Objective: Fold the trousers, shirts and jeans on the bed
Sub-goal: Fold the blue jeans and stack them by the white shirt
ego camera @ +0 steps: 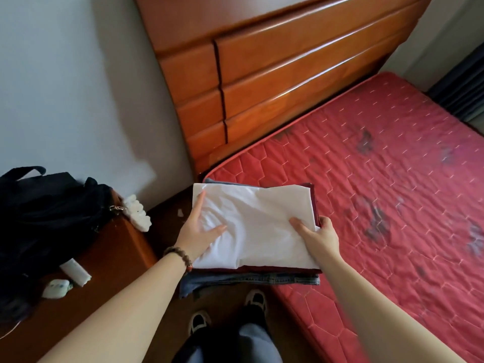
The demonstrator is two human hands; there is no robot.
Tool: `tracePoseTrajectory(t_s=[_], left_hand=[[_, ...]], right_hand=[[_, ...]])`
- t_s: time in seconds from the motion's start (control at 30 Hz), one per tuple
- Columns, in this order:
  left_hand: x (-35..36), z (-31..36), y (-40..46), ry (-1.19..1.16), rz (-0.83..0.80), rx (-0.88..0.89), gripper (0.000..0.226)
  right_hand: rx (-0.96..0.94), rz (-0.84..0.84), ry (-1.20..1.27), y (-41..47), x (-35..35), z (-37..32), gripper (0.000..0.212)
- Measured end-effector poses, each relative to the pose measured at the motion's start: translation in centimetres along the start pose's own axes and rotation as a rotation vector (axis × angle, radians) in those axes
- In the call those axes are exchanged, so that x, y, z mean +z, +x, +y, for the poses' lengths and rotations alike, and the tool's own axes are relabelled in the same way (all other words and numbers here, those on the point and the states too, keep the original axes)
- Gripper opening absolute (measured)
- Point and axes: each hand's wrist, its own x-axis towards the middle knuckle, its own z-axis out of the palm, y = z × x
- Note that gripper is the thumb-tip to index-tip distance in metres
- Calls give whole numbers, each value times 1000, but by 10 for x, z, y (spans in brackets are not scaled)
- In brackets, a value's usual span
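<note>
A stack of folded clothes sits at the near left corner of the red mattress [379, 179]. A folded white shirt [262, 213] lies on top, over a dark red garment [277, 269] and blue jeans [251, 280] at the bottom. My left hand [199, 231] lies flat on the shirt's left side with fingers spread. My right hand [317, 237] holds the stack's right edge, thumb on top of the white shirt and fingers curled round the side.
A wooden headboard [275, 74] stands behind the mattress. A wooden nightstand [112, 260] at the left carries a black backpack [44, 213] and white foam pieces [136, 213]. My feet [227, 310] stand on the floor beside the bed.
</note>
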Motion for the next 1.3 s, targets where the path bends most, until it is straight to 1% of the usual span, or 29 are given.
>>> tracePoseTrajectory(t_s=[0.13,0.3,0.47,0.6,0.67,0.7,0.77,0.8,0.83,0.87,0.9,0.93,0.97,1.0,1.03,1.07,1.1,1.13,1.17,1.2,1.23,1.3], left_hand=[[22,-26,44,-61,88,-79,98],[58,-55,109,-135,247,-148,98],[85,-79,171,-88,418,-192,96],[104,-95,215,-163,486,-211,93],[111,-106,235,-155,466,-229,92],[113,-113,243,-138,424,-256,93],[116,-130,252,-77,271,-343,94],[116,-138,253,-52,194,-354,93],[116,-145,252,-45,146,-346,90],[115,-148,250,-37,129,-340,87],[114,-147,247,10,163,-333,83],[113,-145,244,121,258,-325,78],[111,-141,240,283,397,-305,72],[108,-137,237,450,549,-237,64],[108,-131,237,597,657,-112,56],[110,-126,239,706,687,19,50],[114,-121,243,787,636,120,48],[120,-119,249,860,543,179,50],[126,-118,256,923,444,186,57],[132,-119,262,970,360,150,66],[137,-122,267,1004,304,91,76],[141,-137,276,1048,263,-4,90]], right_hand=[[-32,-52,-63,67,22,-13,56],[-109,-168,-178,178,58,-40,64],[-182,-274,-258,275,104,-59,94],[-250,-325,-302,336,133,-75,116],[-231,-362,-323,363,147,-80,120],[-212,-390,-352,375,155,-80,118],[-177,-445,-446,394,171,-74,105],[-167,-461,-491,400,176,-71,101],[-158,-471,-523,404,180,-67,101],[-147,-470,-540,405,182,-65,103],[-153,-450,-570,404,182,-64,105],[-202,-390,-627,403,182,-64,106],[-320,-276,-692,399,181,-62,103],[-515,-125,-717,392,181,-60,95],[-763,10,-683,380,184,-59,83],[-1008,73,-635,365,192,-60,72],[-1212,46,-608,350,204,-61,63],[-1366,-45,-637,336,219,-60,57],[-1462,-144,-723,325,235,-57,54],[-1505,-220,-840,318,249,-52,52],[-1499,-276,-950,315,259,-45,52],[-1405,-360,-1073,321,267,-34,56]])
